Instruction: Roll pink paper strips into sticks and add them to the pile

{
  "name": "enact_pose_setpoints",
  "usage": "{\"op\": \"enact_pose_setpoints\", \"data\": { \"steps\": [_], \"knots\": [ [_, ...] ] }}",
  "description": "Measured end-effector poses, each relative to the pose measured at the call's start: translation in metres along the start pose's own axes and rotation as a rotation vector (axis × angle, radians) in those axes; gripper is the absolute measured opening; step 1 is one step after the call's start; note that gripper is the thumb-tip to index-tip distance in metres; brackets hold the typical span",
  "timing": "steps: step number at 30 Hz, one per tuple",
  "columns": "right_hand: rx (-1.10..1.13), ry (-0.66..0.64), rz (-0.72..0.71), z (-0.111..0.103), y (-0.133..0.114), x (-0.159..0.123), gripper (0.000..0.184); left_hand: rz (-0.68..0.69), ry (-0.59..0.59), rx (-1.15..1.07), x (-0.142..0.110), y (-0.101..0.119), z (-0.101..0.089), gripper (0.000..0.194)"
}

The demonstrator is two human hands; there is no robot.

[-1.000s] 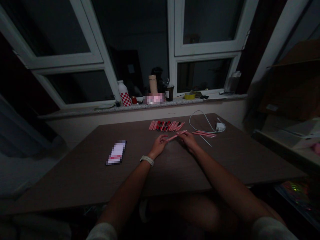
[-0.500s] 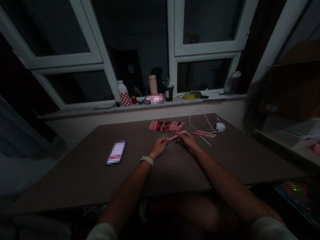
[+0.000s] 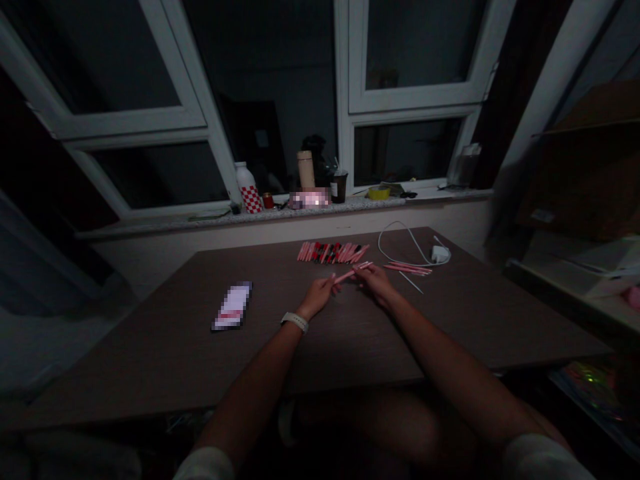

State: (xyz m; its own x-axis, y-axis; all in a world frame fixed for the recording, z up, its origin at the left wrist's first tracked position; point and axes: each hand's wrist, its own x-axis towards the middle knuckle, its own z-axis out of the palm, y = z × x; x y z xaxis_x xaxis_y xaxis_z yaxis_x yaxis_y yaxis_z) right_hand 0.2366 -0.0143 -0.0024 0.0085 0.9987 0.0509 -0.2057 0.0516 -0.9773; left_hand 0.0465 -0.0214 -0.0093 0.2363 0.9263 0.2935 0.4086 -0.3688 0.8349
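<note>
Head view, dim room. The left hand (image 3: 317, 298) and right hand (image 3: 377, 285) were held close together low over the worktop (image 3: 150, 347), with a slim pink stick (image 3: 353, 273) slanting between them, apparently lifted off the surface. The right hand's fingers (image 3: 367, 273) were closed on the stick's far part. The left hand's fingers (image 3: 330, 283) met its near end, but in this light I couldn't tell whether they gripped it or only touched it. A white watch (image 3: 295, 322) sat on the left wrist.

Just ahead lay a row of pink and red sticks (image 3: 333, 252), side by side. To the right were a few loose pink sticks (image 3: 407, 269) and a thin white rod (image 3: 411, 283), near a white cable (image 3: 379, 245) running to a white charger (image 3: 440, 253). Left of the hands lay a flat blurred object (image 3: 233, 305), possibly a phone. Behind, on the windowsill (image 3: 200, 217), stood a red-checked white bottle (image 3: 249, 190), a tan flask (image 3: 306, 169), a dark cup (image 3: 339, 188) and a yellow tape roll (image 3: 379, 193).
</note>
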Motion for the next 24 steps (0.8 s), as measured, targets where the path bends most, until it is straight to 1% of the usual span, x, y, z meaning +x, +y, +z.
{"op": "enact_pose_setpoints", "data": {
  "steps": [4,8,12,16,20,24],
  "knots": [
    [0.002,0.005,-0.009,0.000,0.000,0.000,0.034,-0.010,0.024,-0.090,0.000,-0.002,0.003,0.039],
    [0.018,0.010,0.009,0.000,0.002,0.002,0.027,-0.010,0.035,-0.091,0.000,-0.003,0.003,0.031],
    [0.154,0.016,0.045,-0.001,0.004,0.006,0.020,0.007,0.045,-0.023,-0.001,0.000,0.001,0.037],
    [0.306,0.037,0.077,-0.001,0.004,0.008,0.018,0.014,0.108,0.018,0.000,0.000,0.001,0.036],
    [0.365,0.074,0.096,-0.002,0.004,0.009,0.019,0.030,0.155,0.035,0.000,-0.001,0.001,0.032],
    [0.372,0.152,0.084,-0.006,0.008,0.012,0.023,0.042,0.187,0.052,-0.001,-0.001,0.000,0.028]
  ]
}}
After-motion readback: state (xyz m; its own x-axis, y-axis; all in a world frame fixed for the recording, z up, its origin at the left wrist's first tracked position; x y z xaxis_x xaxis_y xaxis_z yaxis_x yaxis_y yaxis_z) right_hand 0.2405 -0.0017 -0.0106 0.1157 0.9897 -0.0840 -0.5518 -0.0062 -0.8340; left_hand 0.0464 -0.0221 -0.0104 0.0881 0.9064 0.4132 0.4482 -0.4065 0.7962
